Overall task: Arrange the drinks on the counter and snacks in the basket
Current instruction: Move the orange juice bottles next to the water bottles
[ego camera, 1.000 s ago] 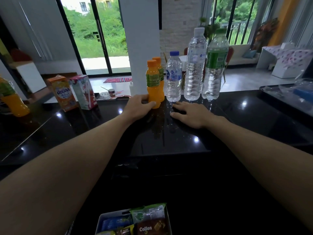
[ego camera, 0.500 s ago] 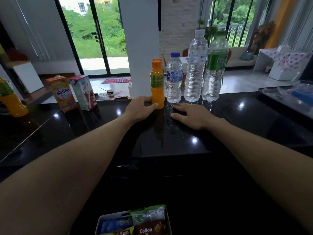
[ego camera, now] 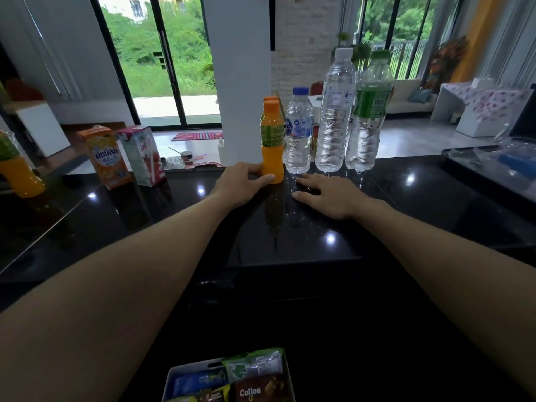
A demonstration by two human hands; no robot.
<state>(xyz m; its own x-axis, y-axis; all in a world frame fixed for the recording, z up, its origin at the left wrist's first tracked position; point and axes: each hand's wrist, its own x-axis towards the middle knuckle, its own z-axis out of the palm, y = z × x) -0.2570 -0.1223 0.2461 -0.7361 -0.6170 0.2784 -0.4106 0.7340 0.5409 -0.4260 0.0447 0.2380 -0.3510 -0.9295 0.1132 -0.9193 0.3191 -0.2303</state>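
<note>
two juice bottles now stand in one file: the front bottle (ego camera: 272,146) has slid over to hide the rear one (ego camera: 270,99), tidying the row. left hand (ego camera: 240,184) fingers (ego camera: 265,179) pinch its base; right hand (ego camera: 327,194) lies spread flat on the desk (ego camera: 420,204). cartons (ego camera: 127,156) wait well left of the fingers.

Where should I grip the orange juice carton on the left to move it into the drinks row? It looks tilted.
Take the orange juice carton across its two flat side faces around mid-height, coming from the near side or above. It stands close beside the pink carton, so fingers fit front-to-back more easily than between them.
</note>
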